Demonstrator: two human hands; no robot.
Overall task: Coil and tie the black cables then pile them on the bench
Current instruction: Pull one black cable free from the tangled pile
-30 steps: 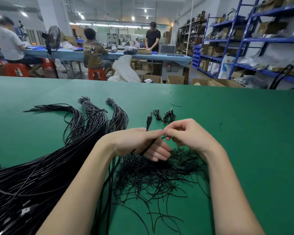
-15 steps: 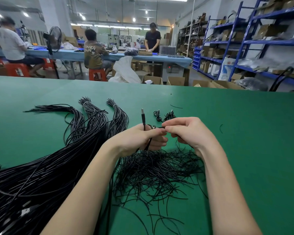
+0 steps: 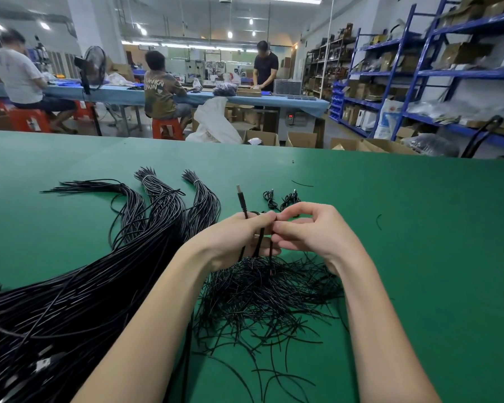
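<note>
Frame centre: left hand (image 3: 239, 239) grips looped cable (image 3: 259, 242), plug up; right hand (image 3: 309, 228) pinches it alongside. Light, limp, likely springy; best held at the crossing. Bench (image 3: 419, 257) below.

Wide workshop hall under bright ceiling lights (image 3: 230, 34), with a white pillar (image 3: 99, 30) at far left. Beyond the green tabletop (image 3: 419, 228), a long blue workbench (image 3: 274, 100) with three people, two seated on red stools (image 3: 168, 128). Black standing fan (image 3: 92, 66) beside it. Blue metal shelving (image 3: 402, 74) at right, stacked with boxes. Cardboard cartons (image 3: 303, 139) and a white sack (image 3: 213, 120) on the floor.
</note>
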